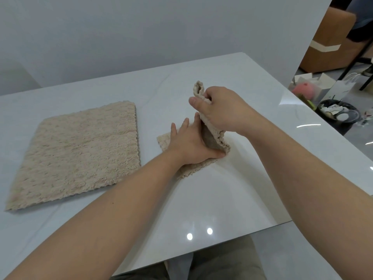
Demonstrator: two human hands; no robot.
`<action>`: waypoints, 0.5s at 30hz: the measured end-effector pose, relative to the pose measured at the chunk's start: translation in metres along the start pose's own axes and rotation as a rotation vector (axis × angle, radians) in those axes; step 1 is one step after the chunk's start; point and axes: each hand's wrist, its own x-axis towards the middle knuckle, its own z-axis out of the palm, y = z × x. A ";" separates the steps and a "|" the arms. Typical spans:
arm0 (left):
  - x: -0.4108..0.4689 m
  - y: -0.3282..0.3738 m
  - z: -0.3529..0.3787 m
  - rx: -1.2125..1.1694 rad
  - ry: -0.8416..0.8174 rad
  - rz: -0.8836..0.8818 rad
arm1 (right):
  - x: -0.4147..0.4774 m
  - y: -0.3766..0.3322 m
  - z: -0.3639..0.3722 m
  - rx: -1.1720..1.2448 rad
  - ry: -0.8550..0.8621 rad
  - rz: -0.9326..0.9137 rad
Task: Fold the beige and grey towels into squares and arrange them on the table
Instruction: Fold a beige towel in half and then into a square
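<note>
Now the left hand [189,143] presses flat, fingers straight, on the small beige towel [217,138]. The right hand [222,110] pinches its lifted edge. Left of it, a larger beige towel [80,150] lies on the surface [222,199].

The person is wearing dull olive-grey trousers [228,259], their two legs showing at the bottom edge. The left hand [187,144] and right hand [224,112] are showing bare, as are both forearms [121,199] up to the elbow.

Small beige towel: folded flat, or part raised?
Part raised: the right hand holds one end of the small beige towel up; the left hand presses the rest onto the table.
</note>
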 end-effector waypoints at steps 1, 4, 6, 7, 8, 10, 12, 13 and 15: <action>0.000 0.000 0.000 -0.008 0.002 -0.004 | -0.001 0.000 0.000 -0.002 0.000 0.006; 0.000 0.001 -0.003 -0.044 0.000 0.001 | -0.003 0.001 0.000 -0.008 -0.011 0.031; -0.003 -0.003 -0.015 -0.146 -0.018 0.021 | -0.005 0.001 0.001 -0.018 -0.015 0.038; -0.006 -0.007 -0.025 -0.221 -0.027 0.024 | -0.007 0.002 0.002 -0.015 -0.013 0.035; -0.008 -0.011 -0.035 -0.284 -0.022 0.021 | -0.008 0.003 0.003 -0.002 -0.010 0.034; -0.013 -0.024 -0.056 -0.312 0.081 -0.019 | -0.015 0.002 0.005 0.041 -0.009 0.048; -0.015 -0.039 -0.078 -0.333 0.215 -0.110 | -0.025 -0.003 0.011 0.058 -0.027 0.063; -0.015 -0.046 -0.087 -0.388 0.241 -0.169 | -0.032 -0.005 0.017 0.048 -0.033 0.061; -0.017 -0.057 -0.100 -0.539 0.224 -0.271 | -0.045 -0.010 0.034 0.009 -0.028 0.023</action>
